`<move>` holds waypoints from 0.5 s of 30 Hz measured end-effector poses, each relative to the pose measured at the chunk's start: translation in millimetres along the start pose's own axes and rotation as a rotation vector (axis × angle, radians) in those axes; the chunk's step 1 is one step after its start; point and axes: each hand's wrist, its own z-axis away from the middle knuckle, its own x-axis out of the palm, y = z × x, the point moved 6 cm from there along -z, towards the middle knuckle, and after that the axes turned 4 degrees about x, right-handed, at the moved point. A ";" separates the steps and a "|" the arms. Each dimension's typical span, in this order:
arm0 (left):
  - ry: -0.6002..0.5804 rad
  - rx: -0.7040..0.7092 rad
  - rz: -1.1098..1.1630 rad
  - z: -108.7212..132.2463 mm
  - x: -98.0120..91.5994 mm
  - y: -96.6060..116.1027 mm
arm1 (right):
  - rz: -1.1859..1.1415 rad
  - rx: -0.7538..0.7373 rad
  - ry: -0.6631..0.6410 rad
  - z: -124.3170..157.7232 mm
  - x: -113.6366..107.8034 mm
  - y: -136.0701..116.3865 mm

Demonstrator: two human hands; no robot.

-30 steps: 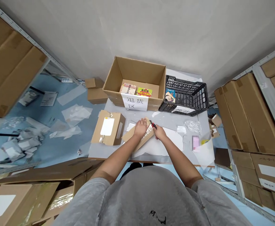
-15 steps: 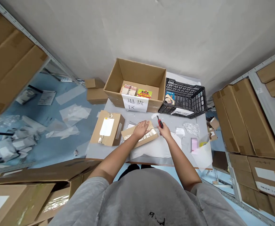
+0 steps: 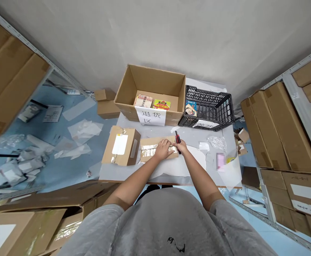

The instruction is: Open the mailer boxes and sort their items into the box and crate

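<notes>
**Utility knife (image 3: 177,139) up at the end of the taped mailer (image 3: 150,144)!**

Here we go: the left hand (image 3: 163,150) is down on that flat cardboard mailer, its fingers (image 3: 168,145) spread open and pressing, while the right hand (image 3: 182,146) has its fingers (image 3: 180,143) closed around the red-and-black knife, right at the mailer's right end. The mailer sits on the tabletop (image 3: 198,137), long axis running left to right, silvery tape along it, just beside a labelled carton (image 3: 123,149). This looks like the opening step, and that tape calls for the blade while the left hand pins everything flat.
</notes>
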 end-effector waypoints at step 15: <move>-0.045 -0.019 -0.018 -6.8 13.6 6.2 | -0.031 -0.107 -0.266 75.5 -34.3 44.3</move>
